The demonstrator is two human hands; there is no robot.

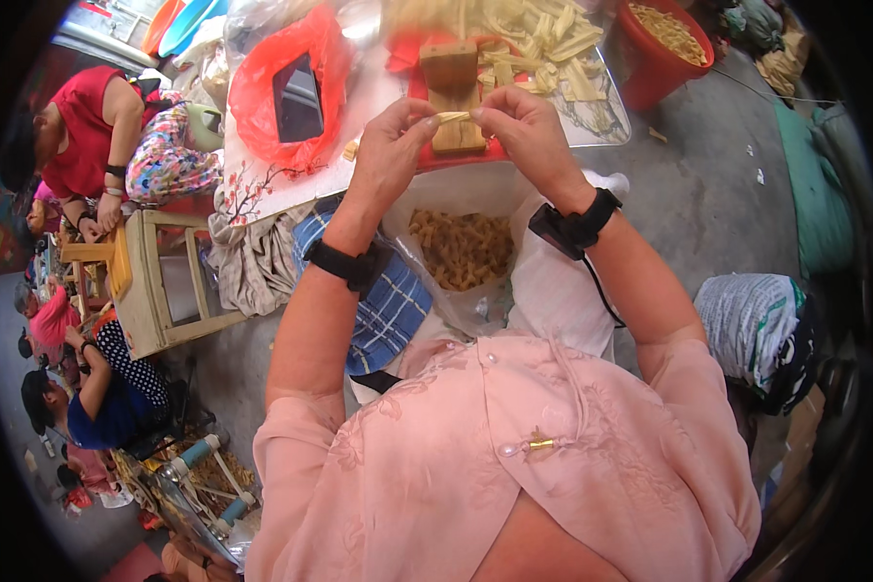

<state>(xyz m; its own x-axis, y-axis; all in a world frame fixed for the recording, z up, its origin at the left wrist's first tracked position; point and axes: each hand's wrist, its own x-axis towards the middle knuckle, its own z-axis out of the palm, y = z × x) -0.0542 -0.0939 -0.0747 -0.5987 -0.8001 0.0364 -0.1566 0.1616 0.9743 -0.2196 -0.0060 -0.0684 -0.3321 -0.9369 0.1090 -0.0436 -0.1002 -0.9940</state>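
Between my two hands stretches a short, pale yellow folded strip, level above a wooden stand at the table's near edge. My left hand pinches its left end between thumb and fingers. At the right end, my right hand grips it the same way. Similar loose yellow strips lie heaped behind the stand and to its right. Under my hands, by my lap, a whitish plastic bag holds many small brownish-yellow pieces.
Left on the table lies a red plastic bag with a dark phone on it. A red bucket of yellow pieces stands far right. A wooden stool and several people are at left; bundled sacks sit at right.
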